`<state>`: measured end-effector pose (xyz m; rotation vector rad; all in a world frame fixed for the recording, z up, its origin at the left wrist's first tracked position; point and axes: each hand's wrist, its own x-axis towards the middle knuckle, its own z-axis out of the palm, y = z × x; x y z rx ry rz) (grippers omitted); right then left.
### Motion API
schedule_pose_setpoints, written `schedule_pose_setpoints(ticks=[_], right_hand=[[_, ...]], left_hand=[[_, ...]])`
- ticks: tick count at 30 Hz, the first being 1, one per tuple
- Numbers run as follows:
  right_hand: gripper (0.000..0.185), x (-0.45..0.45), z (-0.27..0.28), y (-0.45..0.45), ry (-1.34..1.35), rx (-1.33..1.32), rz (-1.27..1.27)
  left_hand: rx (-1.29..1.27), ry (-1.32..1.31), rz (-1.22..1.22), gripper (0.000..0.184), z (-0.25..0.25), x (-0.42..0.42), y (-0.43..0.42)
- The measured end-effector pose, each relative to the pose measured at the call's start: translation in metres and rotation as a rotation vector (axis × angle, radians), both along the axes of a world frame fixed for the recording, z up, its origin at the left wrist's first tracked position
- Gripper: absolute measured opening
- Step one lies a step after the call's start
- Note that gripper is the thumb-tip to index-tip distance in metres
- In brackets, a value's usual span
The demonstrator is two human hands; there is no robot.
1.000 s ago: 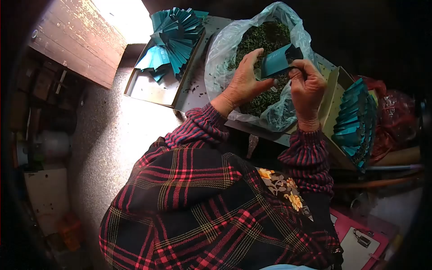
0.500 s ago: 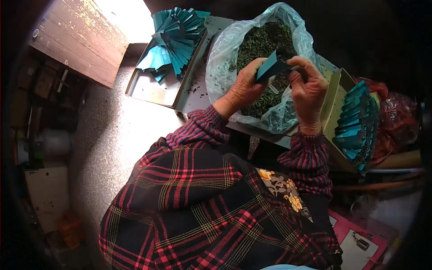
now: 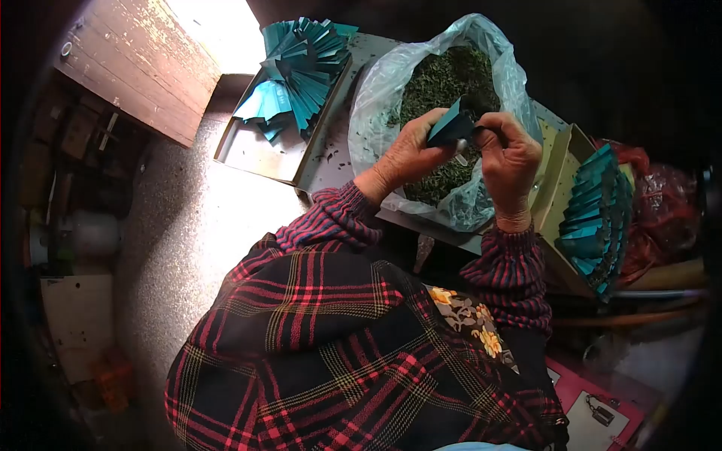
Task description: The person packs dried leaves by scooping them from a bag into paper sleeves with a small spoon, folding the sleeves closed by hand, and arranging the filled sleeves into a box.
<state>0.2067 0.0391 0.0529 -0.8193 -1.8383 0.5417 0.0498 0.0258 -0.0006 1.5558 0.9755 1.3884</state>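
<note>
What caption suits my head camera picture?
Teal packet in left hand, right hand at its open end, above a plastic bag of leafy bits.

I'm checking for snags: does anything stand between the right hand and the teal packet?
Nothing visible. The left hand holds the teal packet over the plastic bag; the right hand is close beside the packet, though contact is unclear.

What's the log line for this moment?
Left hand: grip on blue packet | Right hand: at packet's edge | Below: plastic bag of loose leaves | Left: box, fanned packets | Right: carton, packet row
</note>
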Motion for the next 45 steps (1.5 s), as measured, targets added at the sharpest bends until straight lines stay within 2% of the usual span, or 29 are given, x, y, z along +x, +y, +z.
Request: schedule_pose_setpoints(ticks=[3, 13, 25, 41, 43, 45], right_hand=[[0.007, -0.004, 0.002, -0.001, 0.005, -0.003, 0.019], [0.011, -0.012, -0.002, 0.003, 0.049, 0.062, 0.015], [0.006, -0.005, -0.01, 0.006, 0.016, -0.032, 0.031], [0.01, -0.005, -0.02, 0.009, 0.018, -0.048, 0.036], [0.01, -0.006, -0.02, 0.009, 0.031, -0.063, 0.039], [0.009, -0.005, -0.02, 0.01, 0.027, -0.04, 0.042]], left_hand=[[0.029, 0.066, 0.035, 0.024, -0.008, -0.002, 0.004], [0.039, 0.014, 0.063, 0.02, -0.016, -0.003, 0.009], [0.035, 0.081, 0.085, 0.013, -0.02, -0.001, 0.013], [0.038, 0.079, 0.134, 0.017, -0.021, 0.0, 0.015], [0.009, 0.101, 0.154, 0.026, -0.022, -0.001, 0.015], [-0.014, 0.087, 0.137, 0.026, -0.021, 0.0, 0.014]])
